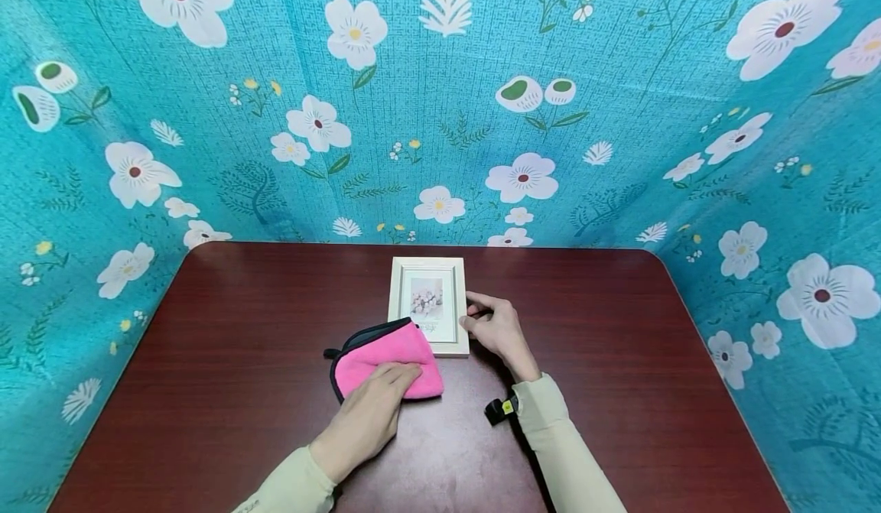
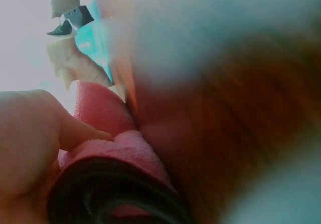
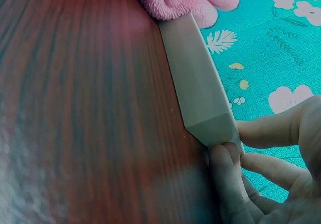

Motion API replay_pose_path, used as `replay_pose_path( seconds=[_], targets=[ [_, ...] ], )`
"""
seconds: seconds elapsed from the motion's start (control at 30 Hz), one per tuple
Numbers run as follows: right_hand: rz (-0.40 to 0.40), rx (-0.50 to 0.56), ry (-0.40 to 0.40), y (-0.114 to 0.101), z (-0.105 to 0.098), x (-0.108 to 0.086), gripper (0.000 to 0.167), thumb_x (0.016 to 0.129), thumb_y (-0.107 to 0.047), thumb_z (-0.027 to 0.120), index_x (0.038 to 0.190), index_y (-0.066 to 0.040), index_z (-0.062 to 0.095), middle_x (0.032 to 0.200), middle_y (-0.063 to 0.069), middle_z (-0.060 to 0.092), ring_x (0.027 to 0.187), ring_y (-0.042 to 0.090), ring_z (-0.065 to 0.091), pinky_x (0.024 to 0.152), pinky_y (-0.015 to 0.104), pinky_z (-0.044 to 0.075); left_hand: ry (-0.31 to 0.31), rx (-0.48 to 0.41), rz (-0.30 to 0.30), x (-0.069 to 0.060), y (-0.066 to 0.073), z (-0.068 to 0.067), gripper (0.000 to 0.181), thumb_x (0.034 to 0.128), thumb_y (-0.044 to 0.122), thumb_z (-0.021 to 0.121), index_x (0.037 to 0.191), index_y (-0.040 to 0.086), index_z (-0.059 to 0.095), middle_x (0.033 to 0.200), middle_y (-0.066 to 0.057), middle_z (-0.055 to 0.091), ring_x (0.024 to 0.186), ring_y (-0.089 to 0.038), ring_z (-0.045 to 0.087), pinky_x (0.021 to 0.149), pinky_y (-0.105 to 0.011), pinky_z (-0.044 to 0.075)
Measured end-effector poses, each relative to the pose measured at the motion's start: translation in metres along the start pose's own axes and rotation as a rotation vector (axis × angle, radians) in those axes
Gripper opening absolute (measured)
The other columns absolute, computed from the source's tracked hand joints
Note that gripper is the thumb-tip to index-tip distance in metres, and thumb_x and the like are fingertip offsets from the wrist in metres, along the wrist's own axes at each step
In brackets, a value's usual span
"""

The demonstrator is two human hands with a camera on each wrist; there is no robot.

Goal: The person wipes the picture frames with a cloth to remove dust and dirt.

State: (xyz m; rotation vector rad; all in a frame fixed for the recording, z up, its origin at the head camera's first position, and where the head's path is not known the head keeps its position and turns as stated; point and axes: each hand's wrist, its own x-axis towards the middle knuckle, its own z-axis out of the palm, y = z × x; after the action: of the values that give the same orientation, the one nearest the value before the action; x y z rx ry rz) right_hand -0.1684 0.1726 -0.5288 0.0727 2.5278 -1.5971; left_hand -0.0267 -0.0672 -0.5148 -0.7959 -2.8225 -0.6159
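A cream picture frame [image 1: 427,299] with a flower print lies on the table, its lower left corner covered by a folded pink cloth [image 1: 388,349] with black edging. My left hand [image 1: 372,410] grips the cloth from above; in the left wrist view its thumb sinks into the bunched pink pile [image 2: 103,108]. On the frame's right side, my right hand [image 1: 499,328] pinches the edge between thumb and fingers. The right wrist view shows the frame's side [image 3: 198,73] close up, with the right hand's fingers [image 3: 271,133] at its near corner and the cloth [image 3: 165,0] touching the far end.
The dark red wooden table [image 1: 241,329] has rounded far corners. Turquoise flowered fabric [image 1: 440,115] hangs behind and on both sides. A black strap device with a yellow mark [image 1: 502,409] sits at my right wrist.
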Motion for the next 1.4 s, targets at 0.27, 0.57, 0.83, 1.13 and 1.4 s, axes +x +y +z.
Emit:
replay_pose_path(
  seconds=[0.27, 0.57, 0.83, 1.13, 1.4],
  targets=[
    [0.017, -0.006, 0.002, -0.001, 0.0, 0.001, 0.051, 0.087, -0.002, 0.079, 0.137, -0.01, 0.074, 0.097, 0.009, 0.072, 0.068, 0.011, 0.064, 0.061, 0.027, 0.056, 0.039, -0.002, -0.036, -0.008, -0.007, -0.006, 0.046, 0.091, -0.01, 0.066, 0.134, 0.006, 0.072, 0.133, -0.004, 0.074, 0.126, -0.021, 0.067, 0.104, -0.037, 0.057],
    [0.021, 0.01, 0.015, -0.001, 0.001, 0.003, 0.051, 0.089, -0.003, 0.079, 0.138, -0.01, 0.073, 0.097, 0.009, 0.071, 0.067, 0.011, 0.065, 0.063, 0.029, 0.06, 0.069, 0.001, -0.11, -0.018, -0.018, -0.014, 0.046, 0.0913, -0.01, 0.065, 0.134, 0.005, 0.072, 0.131, -0.005, 0.074, 0.125, -0.023, 0.067, 0.103, -0.04, 0.057],
    [0.006, 0.006, -0.003, 0.002, 0.003, 0.004, 0.051, 0.091, -0.004, 0.078, 0.14, -0.012, 0.072, 0.097, 0.008, 0.07, 0.068, 0.01, 0.063, 0.062, 0.027, 0.057, 0.098, -0.086, -0.251, -0.026, -0.023, -0.038, 0.042, 0.0952, -0.006, 0.063, 0.133, 0.01, 0.073, 0.131, -0.002, 0.075, 0.126, -0.024, 0.069, 0.104, -0.046, 0.056],
    [0.005, -0.013, 0.012, 0.0, -0.001, 0.003, 0.05, 0.091, -0.006, 0.079, 0.14, -0.013, 0.072, 0.096, 0.008, 0.071, 0.068, 0.01, 0.063, 0.062, 0.027, 0.054, 0.505, -0.378, -0.287, 0.009, -0.02, -0.054, 0.052, 0.0934, -0.012, 0.06, 0.137, 0.012, 0.07, 0.127, -0.005, 0.075, 0.104, -0.019, 0.069, 0.091, -0.019, 0.049],
    [-0.009, -0.007, 0.012, 0.001, 0.001, 0.003, 0.049, 0.09, -0.006, 0.08, 0.138, -0.013, 0.074, 0.093, 0.006, 0.071, 0.066, 0.008, 0.062, 0.061, 0.024, 0.053, 0.662, -0.441, -0.16, 0.053, 0.002, -0.033, 0.061, 0.0896, -0.014, 0.056, 0.144, 0.01, 0.066, 0.136, -0.011, 0.072, 0.111, -0.025, 0.07, 0.099, -0.022, 0.051]
  ],
)
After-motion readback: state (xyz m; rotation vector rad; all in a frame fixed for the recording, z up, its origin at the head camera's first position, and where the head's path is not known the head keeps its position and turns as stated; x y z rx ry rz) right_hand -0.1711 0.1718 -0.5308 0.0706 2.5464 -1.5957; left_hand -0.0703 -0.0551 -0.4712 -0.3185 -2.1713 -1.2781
